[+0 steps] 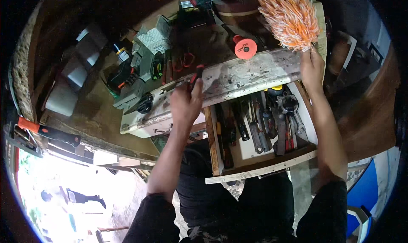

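Observation:
My right hand is closed around the lower end of a fluffy orange-and-white duster, above the right end of the worn white-painted bench edge. My left hand grips a slim black-and-red handled tool whose red end points up. The rest of that tool is hidden by the fingers, so its kind is unclear. Below and between my hands, a wooden drawer stands pulled out. Inside it lie several hand tools, with a combination wrench near the right side.
A round red-orange disc lies on the bench near the duster. Further back is a power drill. On the left are grey plastic cases, red-handled tools and a small bottle. An orange-and-black handsaw handle is at far left.

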`<state>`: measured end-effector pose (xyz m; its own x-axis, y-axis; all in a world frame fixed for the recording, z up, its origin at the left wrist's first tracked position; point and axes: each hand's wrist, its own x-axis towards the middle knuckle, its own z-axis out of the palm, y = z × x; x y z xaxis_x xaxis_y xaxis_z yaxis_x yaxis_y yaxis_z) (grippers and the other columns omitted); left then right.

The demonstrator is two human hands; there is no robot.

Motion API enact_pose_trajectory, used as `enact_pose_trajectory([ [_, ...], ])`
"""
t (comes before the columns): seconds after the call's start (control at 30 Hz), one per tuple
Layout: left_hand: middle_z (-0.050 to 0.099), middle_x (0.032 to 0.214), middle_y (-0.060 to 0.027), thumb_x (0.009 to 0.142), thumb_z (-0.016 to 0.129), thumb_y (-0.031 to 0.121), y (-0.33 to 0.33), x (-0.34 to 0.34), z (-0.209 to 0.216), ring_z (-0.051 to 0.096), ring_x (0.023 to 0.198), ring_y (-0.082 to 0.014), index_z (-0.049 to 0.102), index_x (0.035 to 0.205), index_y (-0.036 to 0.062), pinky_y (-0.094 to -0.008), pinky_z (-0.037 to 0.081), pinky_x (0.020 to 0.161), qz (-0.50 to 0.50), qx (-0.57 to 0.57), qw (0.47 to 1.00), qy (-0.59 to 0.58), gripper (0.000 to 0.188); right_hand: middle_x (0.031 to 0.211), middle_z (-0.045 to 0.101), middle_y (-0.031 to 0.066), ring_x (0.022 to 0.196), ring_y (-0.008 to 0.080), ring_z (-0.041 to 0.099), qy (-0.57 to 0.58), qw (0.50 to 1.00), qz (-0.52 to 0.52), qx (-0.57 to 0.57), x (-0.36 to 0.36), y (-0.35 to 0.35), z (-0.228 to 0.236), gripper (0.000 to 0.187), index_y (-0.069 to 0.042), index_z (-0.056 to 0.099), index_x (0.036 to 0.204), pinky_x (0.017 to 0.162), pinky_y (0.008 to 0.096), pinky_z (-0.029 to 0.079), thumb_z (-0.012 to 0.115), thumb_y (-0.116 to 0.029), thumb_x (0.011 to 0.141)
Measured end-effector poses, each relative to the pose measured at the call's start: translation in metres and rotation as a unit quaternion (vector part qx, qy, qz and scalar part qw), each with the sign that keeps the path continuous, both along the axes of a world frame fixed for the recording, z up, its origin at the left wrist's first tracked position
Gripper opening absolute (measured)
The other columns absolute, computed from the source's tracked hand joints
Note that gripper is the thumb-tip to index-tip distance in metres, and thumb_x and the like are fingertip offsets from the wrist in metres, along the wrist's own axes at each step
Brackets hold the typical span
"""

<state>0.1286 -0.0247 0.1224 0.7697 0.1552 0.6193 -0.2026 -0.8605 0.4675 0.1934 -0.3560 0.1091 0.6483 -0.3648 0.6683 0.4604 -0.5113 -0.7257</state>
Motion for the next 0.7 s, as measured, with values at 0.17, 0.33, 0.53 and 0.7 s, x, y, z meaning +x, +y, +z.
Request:
enact_pose_trajectory([
  [0.17,0.065,0.082,-0.0252,0.087,0.054,0.046,-0.044,0.074,0.005,0.066,0.079,-0.0393,0.066,0.083,-0.0039,-0.0467,0.053,0.072,0.069,0.171,0.975,0.122,0.051,0.083,0.064,0.0123,0.075,0.0149,0.055,0.02,1.0,-0.009,0.012,-0.003,-0.005,-0.006,0.031,0.003,0.06,0.107,0.071,0.0306,0.044,0.045,-0.021,0.095],
  [0.33,0.065,0.096,-0.0248,0.084,0.057,0.045,-0.048,0.105,-0.008,0.065,0.088,-0.0397,0.053,0.113,-0.0045,-0.0459,0.054,0.078,0.018,0.206,0.962,0.179,0.058,0.088,0.065,0.0093,0.082,0.0134,0.056,0.058,0.997,-0.019,-0.037,0.0,-0.003,-0.009,0.029,0.003,0.059,0.109,0.077,0.0286,0.044,0.045,-0.018,0.095],
  [0.53,0.064,0.094,-0.0263,0.083,0.061,0.042,-0.057,0.085,0.015,0.064,0.089,-0.0419,0.043,0.13,0.0028,-0.0487,0.053,0.078,-0.071,0.263,0.937,0.218,0.065,0.083,0.064,0.0071,0.077,0.0104,0.053,0.053,0.998,0.011,-0.032,0.004,-0.007,-0.009,0.029,0.004,0.059,0.107,0.073,0.0282,0.044,0.047,-0.02,0.096],
  [0.7,0.065,0.092,-0.0257,0.082,0.064,0.039,-0.034,0.093,0.007,0.064,0.089,-0.0429,0.042,0.136,0.0121,-0.049,0.053,0.077,-0.143,0.333,0.914,0.182,0.064,0.08,0.063,0.0089,0.075,0.0115,0.053,0.047,0.998,0.008,-0.036,0.0,-0.004,-0.003,0.029,0.004,0.059,0.106,0.07,0.0295,0.044,0.047,-0.02,0.095],
])
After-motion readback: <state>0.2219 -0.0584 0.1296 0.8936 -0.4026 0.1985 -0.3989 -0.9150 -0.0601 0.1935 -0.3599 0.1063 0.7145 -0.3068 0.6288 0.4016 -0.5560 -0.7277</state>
